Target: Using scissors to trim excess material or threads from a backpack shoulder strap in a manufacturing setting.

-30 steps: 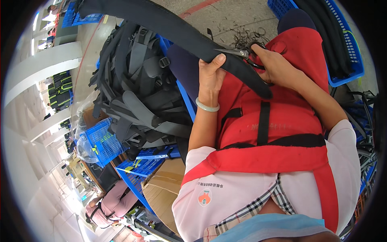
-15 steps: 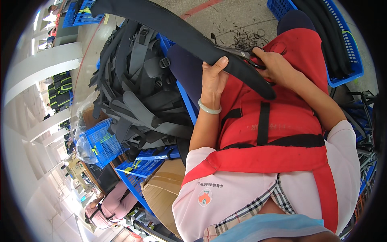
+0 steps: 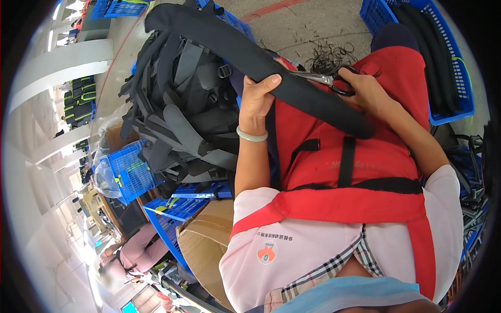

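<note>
A long, curved, dark padded strap [image 3: 219, 39] stretches from the upper left down over my lap. Around its middle my left hand [image 3: 259, 94] is closed, thumb on top and fingers hidden underneath. In my right hand [image 3: 365, 93] is a pair of scissors [image 3: 324, 79] with black handles and metal blades. The blades point left, and their tips reach the strap's far edge close to my left thumb. Under the strap's near end lies my red apron [image 3: 334, 167].
Left of me is a heaped pile of black and grey straps [image 3: 182, 120] with buckles. A blue crate [image 3: 436, 117] of long dark pads stands at the upper right. Black thread scraps [image 3: 331, 55] litter the floor ahead. A cardboard box [image 3: 206, 240] and a pink-clad person [image 3: 138, 253] are at lower left.
My left hand has shifted left and slightly down with the strap. The scissors now show more fully, their blades laid toward the strap's far edge.
</note>
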`<action>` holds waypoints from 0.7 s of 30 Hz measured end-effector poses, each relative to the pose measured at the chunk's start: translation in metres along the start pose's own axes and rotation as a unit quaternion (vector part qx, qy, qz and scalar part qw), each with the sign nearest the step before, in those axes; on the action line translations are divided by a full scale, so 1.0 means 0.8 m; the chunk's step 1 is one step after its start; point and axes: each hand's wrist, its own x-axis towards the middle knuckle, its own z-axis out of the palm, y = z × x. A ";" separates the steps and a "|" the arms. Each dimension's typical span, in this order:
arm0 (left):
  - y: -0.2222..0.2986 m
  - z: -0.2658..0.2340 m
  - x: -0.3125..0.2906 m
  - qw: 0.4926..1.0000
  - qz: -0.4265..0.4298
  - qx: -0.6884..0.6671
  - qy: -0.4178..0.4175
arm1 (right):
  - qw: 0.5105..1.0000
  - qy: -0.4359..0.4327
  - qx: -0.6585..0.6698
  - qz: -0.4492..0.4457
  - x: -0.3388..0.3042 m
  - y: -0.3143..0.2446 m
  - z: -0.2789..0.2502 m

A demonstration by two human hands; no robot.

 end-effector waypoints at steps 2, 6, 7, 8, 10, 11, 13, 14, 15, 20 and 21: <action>-0.001 -0.007 0.001 1.000 -0.004 0.020 -0.002 | 0.999 -0.027 0.015 0.026 0.002 0.001 -0.001; -0.013 0.003 0.001 0.999 -0.005 0.035 -0.001 | 1.000 -0.010 0.004 0.011 -0.004 0.016 -0.002; -0.015 0.003 0.000 0.999 -0.008 0.034 -0.001 | 0.999 -0.020 0.026 -0.004 -0.005 0.017 -0.004; -0.017 0.003 -0.002 0.999 0.001 0.036 0.005 | 0.999 -0.020 0.027 -0.002 -0.006 0.016 -0.005; -0.022 0.001 -0.004 0.999 0.011 0.039 0.012 | 0.998 -0.038 0.046 0.008 -0.006 0.014 -0.008; -0.026 0.001 -0.006 0.999 0.022 0.044 0.016 | 0.998 -0.038 0.047 0.008 -0.006 0.010 -0.011; -0.032 -0.002 -0.009 0.998 0.034 0.052 0.022 | 0.998 -0.041 0.046 -0.005 -0.005 0.002 -0.014; -0.034 -0.004 -0.010 0.996 0.034 0.077 0.014 | 0.998 -0.041 0.048 -0.007 -0.002 -0.001 -0.013; -0.037 -0.002 -0.009 0.994 0.032 0.100 0.003 | 0.998 -0.032 0.044 -0.011 -0.001 -0.003 -0.012; -0.044 0.007 -0.011 0.998 0.020 0.054 0.010 | 0.997 -0.059 0.047 0.010 0.005 -0.002 -0.009; -0.044 0.008 -0.012 0.999 0.015 0.032 0.017 | 0.994 -0.090 0.060 0.033 0.007 -0.002 -0.008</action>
